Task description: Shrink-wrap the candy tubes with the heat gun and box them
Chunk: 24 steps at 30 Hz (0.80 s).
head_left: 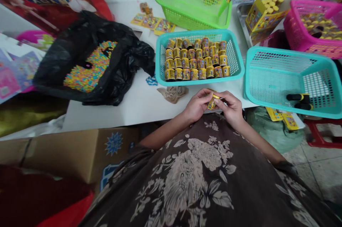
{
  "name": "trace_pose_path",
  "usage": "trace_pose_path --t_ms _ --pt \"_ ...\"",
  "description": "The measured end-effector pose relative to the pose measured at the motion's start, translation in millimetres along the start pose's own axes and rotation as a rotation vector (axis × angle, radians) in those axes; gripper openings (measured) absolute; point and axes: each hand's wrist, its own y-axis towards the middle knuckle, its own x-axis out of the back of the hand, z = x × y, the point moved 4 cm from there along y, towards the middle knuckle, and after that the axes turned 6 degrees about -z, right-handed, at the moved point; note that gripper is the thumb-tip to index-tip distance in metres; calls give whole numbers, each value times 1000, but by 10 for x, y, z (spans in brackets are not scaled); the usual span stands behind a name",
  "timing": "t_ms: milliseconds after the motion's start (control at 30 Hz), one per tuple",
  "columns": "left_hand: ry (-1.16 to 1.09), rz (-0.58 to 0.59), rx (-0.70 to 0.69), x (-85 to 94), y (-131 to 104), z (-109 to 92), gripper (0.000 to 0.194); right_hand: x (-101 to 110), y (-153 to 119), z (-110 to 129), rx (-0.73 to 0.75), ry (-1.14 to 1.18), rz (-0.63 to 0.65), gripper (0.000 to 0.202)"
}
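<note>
Both hands meet at the table's front edge, close to my body. My left hand (197, 105) and my right hand (230, 107) hold a small yellow printed container (211, 104) between their fingertips. The fingers of each hand are bent round it. Just beyond them stands a turquoise basket (200, 83) with rows of similar yellow containers (194, 64). A crumpled brown cloth or paper (173, 93) lies to the left of my left hand.
A black plastic bag (125, 59) of colourful small pieces (91, 68) lies left. A green basket (197, 20) stands behind. Another turquoise basket (272, 77) with dark items (295, 97) and a pink basket (315, 45) are right. A cardboard box (66, 152) sits lower left.
</note>
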Motion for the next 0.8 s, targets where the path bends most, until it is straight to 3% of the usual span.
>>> trace_pose_path --t_ms 267,500,667,800 --pt "35 25 43 -8 -16 49 43 36 1 -71 -11 65 -14 28" --pt "-2 63 -48 -62 -23 -46 36 92 40 186 280 -132 -12 14" --pt "43 79 -24 -40 -21 -3 42 68 39 80 136 2 -7 20" --pt "111 91 -86 -32 -22 8 49 56 31 10 44 113 -87 24"
